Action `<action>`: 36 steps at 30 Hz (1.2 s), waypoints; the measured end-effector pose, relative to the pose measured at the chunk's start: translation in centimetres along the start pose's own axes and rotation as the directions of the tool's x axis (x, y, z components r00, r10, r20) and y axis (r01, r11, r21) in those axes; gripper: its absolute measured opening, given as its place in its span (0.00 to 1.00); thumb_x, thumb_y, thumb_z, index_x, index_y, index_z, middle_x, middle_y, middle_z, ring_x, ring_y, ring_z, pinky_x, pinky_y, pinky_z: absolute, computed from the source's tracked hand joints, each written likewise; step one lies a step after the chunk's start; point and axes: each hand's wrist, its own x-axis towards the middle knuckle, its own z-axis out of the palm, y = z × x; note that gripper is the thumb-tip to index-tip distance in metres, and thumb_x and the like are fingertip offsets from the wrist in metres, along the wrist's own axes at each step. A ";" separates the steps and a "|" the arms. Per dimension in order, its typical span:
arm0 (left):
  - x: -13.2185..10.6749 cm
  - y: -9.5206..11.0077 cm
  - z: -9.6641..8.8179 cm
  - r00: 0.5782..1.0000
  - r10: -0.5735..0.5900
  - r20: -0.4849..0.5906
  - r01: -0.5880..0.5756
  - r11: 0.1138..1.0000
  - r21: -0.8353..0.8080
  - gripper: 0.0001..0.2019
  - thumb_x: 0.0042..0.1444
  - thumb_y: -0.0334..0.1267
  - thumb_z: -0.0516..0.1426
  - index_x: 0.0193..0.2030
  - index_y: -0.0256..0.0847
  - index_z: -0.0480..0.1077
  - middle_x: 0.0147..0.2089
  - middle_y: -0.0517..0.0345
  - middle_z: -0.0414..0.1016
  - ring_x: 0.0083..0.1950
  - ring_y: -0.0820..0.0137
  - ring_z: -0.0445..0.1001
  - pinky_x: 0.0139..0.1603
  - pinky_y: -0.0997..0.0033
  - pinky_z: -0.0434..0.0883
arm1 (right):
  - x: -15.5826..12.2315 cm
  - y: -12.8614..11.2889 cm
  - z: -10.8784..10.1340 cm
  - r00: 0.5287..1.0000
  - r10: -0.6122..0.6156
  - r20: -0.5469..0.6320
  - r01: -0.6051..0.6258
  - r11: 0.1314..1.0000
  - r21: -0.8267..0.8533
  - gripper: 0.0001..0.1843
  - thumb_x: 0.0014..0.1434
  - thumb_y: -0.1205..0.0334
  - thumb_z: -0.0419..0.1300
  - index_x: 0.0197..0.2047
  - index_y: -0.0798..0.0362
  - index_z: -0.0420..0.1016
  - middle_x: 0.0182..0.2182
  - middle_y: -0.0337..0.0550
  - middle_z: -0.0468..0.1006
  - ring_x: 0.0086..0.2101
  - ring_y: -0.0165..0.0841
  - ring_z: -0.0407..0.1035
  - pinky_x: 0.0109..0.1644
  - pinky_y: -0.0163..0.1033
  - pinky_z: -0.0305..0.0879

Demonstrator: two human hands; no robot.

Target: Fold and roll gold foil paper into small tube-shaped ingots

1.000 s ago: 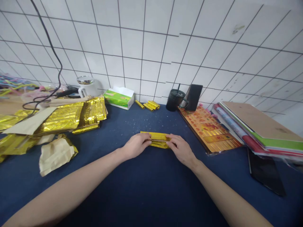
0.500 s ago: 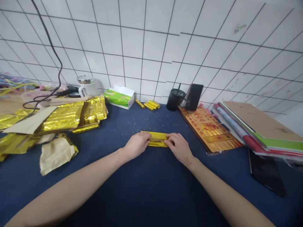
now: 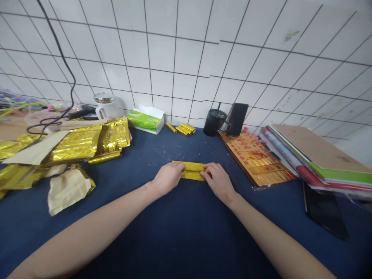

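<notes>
A folded strip of gold foil paper (image 3: 193,171) lies crosswise on the dark blue table, a crease running along its length. My left hand (image 3: 171,176) is closed on its left end, fingertips curled over the foil. At the right end, my right hand (image 3: 217,179) pinches the same strip, thumb at the near edge and fingers on top. The parts of the strip under my fingers are hidden. Beyond it, several small gold foil rolls (image 3: 186,129) lie near the wall.
To the left are a pile of gold foil paper (image 3: 75,143), a crumpled sheet (image 3: 69,190) and a white mug (image 3: 106,106). A tissue pack (image 3: 147,119) and black cup (image 3: 214,123) stand along the wall. Printed orange sheets (image 3: 255,157), stacked folders (image 3: 322,155) and a black tablet-like object (image 3: 325,211) lie right.
The near flap of the gold foil paper has been folded inward, so the gap along its middle has narrowed to a crease. Both hands keep nearly the same place.
</notes>
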 end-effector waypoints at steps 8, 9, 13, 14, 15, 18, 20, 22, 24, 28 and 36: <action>0.0 0.1 -0.2 0.984 0.165 0.061 -0.169 0.983 0.078 0.13 0.55 0.27 0.47 0.43 0.41 0.68 0.43 0.54 0.71 0.49 0.67 0.67 0.51 0.66 0.64 | -0.1 -0.1 -0.1 1.000 0.016 0.000 -0.016 0.999 -0.040 0.07 0.55 0.64 0.54 0.26 0.51 0.61 0.31 0.42 0.69 0.34 0.36 0.63 0.39 0.42 0.61; -0.1 0.1 -0.3 0.983 0.170 0.070 -0.176 0.980 0.092 0.12 0.55 0.27 0.47 0.42 0.40 0.68 0.44 0.53 0.71 0.48 0.67 0.68 0.50 0.66 0.64 | -0.1 -0.2 -0.1 1.000 0.021 -0.003 -0.021 0.999 -0.045 0.05 0.54 0.64 0.54 0.27 0.51 0.62 0.30 0.42 0.69 0.33 0.36 0.63 0.38 0.42 0.61; -0.3 0.7 -0.6 0.980 0.186 0.071 -0.194 0.972 0.132 0.12 0.56 0.30 0.46 0.42 0.36 0.68 0.45 0.50 0.70 0.48 0.66 0.68 0.51 0.65 0.64 | 0.0 -0.2 0.0 1.000 0.023 -0.009 -0.023 0.998 -0.066 0.04 0.54 0.63 0.55 0.34 0.52 0.64 0.33 0.44 0.70 0.35 0.37 0.63 0.40 0.43 0.61; -0.4 0.8 -0.7 0.981 0.184 0.063 -0.191 0.972 0.137 0.12 0.57 0.31 0.46 0.42 0.36 0.67 0.45 0.50 0.70 0.49 0.65 0.68 0.51 0.65 0.64 | 0.0 -0.1 0.0 1.000 0.019 -0.007 -0.019 0.998 -0.066 0.05 0.54 0.63 0.55 0.35 0.52 0.64 0.34 0.44 0.70 0.36 0.37 0.63 0.40 0.43 0.61; -0.5 0.9 -0.7 0.982 0.181 0.058 -0.187 0.972 0.141 0.12 0.57 0.32 0.45 0.43 0.36 0.67 0.46 0.49 0.69 0.50 0.65 0.67 0.52 0.64 0.64 | -0.1 -0.1 0.0 1.000 0.015 -0.007 -0.016 0.998 -0.065 0.05 0.54 0.62 0.55 0.36 0.52 0.64 0.35 0.44 0.70 0.36 0.38 0.63 0.41 0.43 0.61; -0.8 1.2 -0.7 0.981 0.181 0.063 -0.189 0.971 0.149 0.13 0.58 0.34 0.45 0.44 0.34 0.67 0.48 0.47 0.68 0.53 0.64 0.65 0.53 0.64 0.63 | -0.1 0.1 0.1 1.000 0.007 -0.005 -0.007 0.998 -0.058 0.05 0.54 0.62 0.55 0.36 0.52 0.65 0.36 0.44 0.70 0.37 0.38 0.63 0.42 0.44 0.61; -1.0 1.2 -0.6 0.980 0.185 0.068 -0.194 0.968 0.160 0.13 0.58 0.35 0.46 0.46 0.33 0.66 0.50 0.45 0.68 0.55 0.63 0.64 0.55 0.64 0.61 | -0.1 0.1 0.1 1.000 0.000 -0.006 -0.001 0.999 -0.051 0.04 0.54 0.62 0.55 0.35 0.52 0.65 0.36 0.44 0.70 0.37 0.38 0.63 0.42 0.44 0.62; -1.0 1.2 -0.4 0.980 0.187 0.065 -0.196 0.965 0.173 0.14 0.58 0.35 0.46 0.47 0.32 0.65 0.51 0.45 0.67 0.56 0.63 0.63 0.57 0.65 0.60 | -0.1 0.1 0.1 1.000 -0.005 -0.009 0.005 0.999 -0.042 0.04 0.54 0.63 0.55 0.35 0.52 0.66 0.36 0.44 0.70 0.37 0.38 0.63 0.42 0.44 0.62; -1.0 1.1 -0.3 0.981 0.184 0.063 -0.193 0.964 0.184 0.14 0.58 0.35 0.46 0.47 0.32 0.65 0.51 0.45 0.67 0.56 0.63 0.63 0.57 0.65 0.59 | 0.0 0.1 0.0 1.000 -0.006 -0.008 0.006 0.999 -0.037 0.03 0.55 0.64 0.55 0.35 0.52 0.66 0.36 0.45 0.70 0.37 0.38 0.63 0.42 0.44 0.62; -1.0 1.1 -0.1 0.981 0.185 0.061 -0.194 0.962 0.193 0.14 0.58 0.33 0.45 0.46 0.32 0.66 0.51 0.45 0.68 0.55 0.64 0.64 0.56 0.64 0.60 | 0.1 0.0 0.0 1.000 0.009 -0.001 -0.009 0.999 -0.042 0.02 0.55 0.66 0.54 0.33 0.52 0.67 0.35 0.44 0.70 0.37 0.37 0.63 0.42 0.44 0.62; -1.2 1.1 0.1 0.981 0.191 0.039 -0.195 0.961 0.195 0.15 0.58 0.33 0.46 0.50 0.33 0.63 0.51 0.45 0.67 0.55 0.63 0.64 0.55 0.64 0.61 | 0.1 0.0 0.0 1.000 -0.010 0.013 0.011 0.999 -0.053 0.07 0.57 0.66 0.52 0.33 0.53 0.72 0.36 0.45 0.71 0.38 0.35 0.64 0.45 0.43 0.62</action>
